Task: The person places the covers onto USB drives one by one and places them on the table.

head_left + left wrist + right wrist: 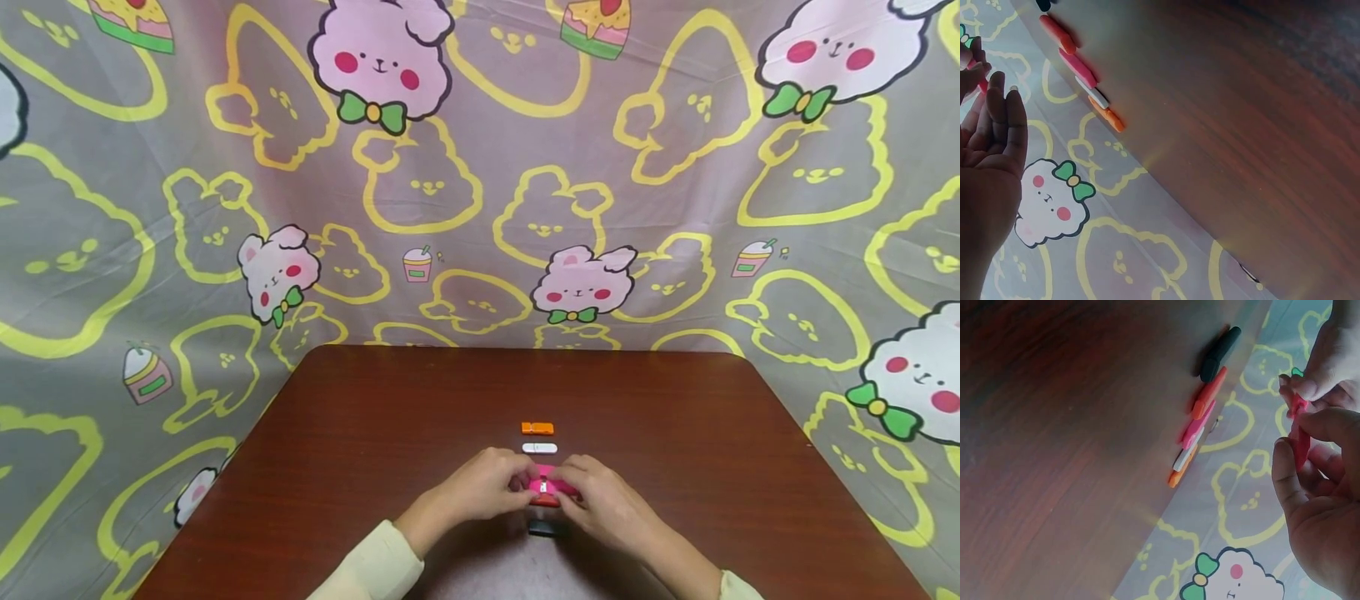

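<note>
Between both hands is a pink USB flash drive (1300, 444), its silvery metal connector (543, 487) exposed in the head view. My left hand (487, 485) pinches the left end between thumb and fingers. The right end is pinched by my right hand (600, 504). I cannot tell which end is body and which is cap. Beyond and below the hands, a row of sticks lies on the table: orange (537, 428), white (539, 448), another pink one (1199, 425), red-orange (1210, 394) and black (547, 528). Fingers partly cover the pink and red-orange ones in the head view.
The brown wooden table (420, 400) reaches back to a hanging cloth (480, 142) printed with cartoon rabbits, which also drapes along both sides. The row of sticks runs from the near edge toward the table's middle.
</note>
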`<state>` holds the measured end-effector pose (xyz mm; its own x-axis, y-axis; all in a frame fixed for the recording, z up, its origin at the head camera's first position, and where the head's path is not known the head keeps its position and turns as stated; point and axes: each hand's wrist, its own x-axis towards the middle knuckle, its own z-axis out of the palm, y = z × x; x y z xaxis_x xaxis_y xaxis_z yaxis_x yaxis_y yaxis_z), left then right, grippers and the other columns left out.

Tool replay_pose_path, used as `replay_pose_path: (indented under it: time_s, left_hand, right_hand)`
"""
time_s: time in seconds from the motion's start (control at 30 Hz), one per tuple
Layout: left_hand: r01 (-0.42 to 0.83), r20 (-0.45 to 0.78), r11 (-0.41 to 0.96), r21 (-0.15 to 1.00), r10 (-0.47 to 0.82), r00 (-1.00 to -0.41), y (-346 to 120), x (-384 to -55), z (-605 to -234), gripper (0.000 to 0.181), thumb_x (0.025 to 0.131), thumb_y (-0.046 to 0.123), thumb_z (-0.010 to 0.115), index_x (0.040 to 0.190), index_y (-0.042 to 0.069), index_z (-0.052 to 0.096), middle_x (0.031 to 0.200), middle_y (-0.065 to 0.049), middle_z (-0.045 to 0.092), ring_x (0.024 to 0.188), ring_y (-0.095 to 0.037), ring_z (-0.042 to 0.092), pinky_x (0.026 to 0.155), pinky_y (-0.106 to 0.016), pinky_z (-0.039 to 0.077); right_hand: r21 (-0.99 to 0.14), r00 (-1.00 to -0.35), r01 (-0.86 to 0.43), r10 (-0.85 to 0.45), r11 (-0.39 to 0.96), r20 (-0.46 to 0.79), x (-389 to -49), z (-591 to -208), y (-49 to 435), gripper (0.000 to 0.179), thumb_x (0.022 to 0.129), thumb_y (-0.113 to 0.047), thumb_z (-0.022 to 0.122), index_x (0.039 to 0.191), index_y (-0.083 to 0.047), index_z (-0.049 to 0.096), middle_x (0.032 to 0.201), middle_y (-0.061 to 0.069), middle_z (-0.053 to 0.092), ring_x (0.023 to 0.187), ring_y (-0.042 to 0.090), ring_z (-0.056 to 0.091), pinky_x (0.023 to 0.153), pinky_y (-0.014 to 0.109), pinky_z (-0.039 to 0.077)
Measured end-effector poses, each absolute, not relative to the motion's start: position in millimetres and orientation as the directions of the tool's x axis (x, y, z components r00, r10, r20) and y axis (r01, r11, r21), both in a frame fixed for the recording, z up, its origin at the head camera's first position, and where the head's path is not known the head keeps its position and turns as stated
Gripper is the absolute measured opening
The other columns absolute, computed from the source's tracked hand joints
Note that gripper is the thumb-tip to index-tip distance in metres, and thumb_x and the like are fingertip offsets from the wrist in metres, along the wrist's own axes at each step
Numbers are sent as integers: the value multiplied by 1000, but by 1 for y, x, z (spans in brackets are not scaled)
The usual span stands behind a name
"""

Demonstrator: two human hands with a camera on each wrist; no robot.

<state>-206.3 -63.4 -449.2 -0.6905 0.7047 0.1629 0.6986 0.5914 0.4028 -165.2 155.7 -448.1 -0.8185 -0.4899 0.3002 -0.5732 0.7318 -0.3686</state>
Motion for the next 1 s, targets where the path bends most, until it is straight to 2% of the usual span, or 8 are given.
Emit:
replay_pose_path:
  time_s: [0.17, 0.4, 0.53, 0.8, 1.0]
  left_hand:
    - [746, 206, 574, 336, 728, -653, -63, -206, -452, 18, 90, 24, 78, 102, 14, 72, 84, 11, 69, 71, 6, 54, 68, -8, 45]
    - [802, 262, 561, 206, 758, -597, -64, -204, -448, 13, 94, 24, 73, 101, 13, 72, 88, 6, 68, 77, -2, 57, 73, -15, 48]
    - [817, 276, 556, 155, 769, -576, -65, -204, -444, 12, 96, 24, 70, 100, 13, 71, 88, 6, 68, 80, -5, 58, 75, -19, 49]
    - [799, 245, 562, 214, 761, -600, -71, -207, -442, 14, 95, 25, 71, 104, 14, 72, 92, 7, 70, 80, -3, 58, 77, -14, 49]
    - [702, 168, 631, 331, 692, -702, -83, -213, -447, 16, 92, 23, 76, 105, 14, 74, 88, 8, 68, 74, -2, 53, 69, -14, 47]
  right_hand:
    - [-348, -784, -616, -509, 707, 356, -165, -452, 154, 21, 85, -19, 82, 104, -14, 76, 95, -7, 65, 82, 5, 54, 72, 24, 55]
    - [-250, -667, -713, -526, 655, 527, -166, -457, 150, 26, 81, -6, 82, 106, -8, 76, 95, -4, 68, 85, 7, 62, 74, 28, 58]
    - [-237, -664, -708, -513, 666, 544, -166, -458, 145, 26, 81, -5, 81, 107, -8, 76, 96, -3, 68, 86, 8, 63, 75, 29, 58]
    - [-270, -698, -686, -507, 676, 505, -170, -458, 141, 27, 82, -9, 82, 109, -8, 75, 104, 0, 70, 92, 12, 65, 82, 34, 58]
    - [-313, -742, -657, -513, 686, 432, -175, -456, 142, 30, 84, -14, 82, 112, -9, 73, 103, 1, 70, 87, 11, 64, 78, 33, 58]
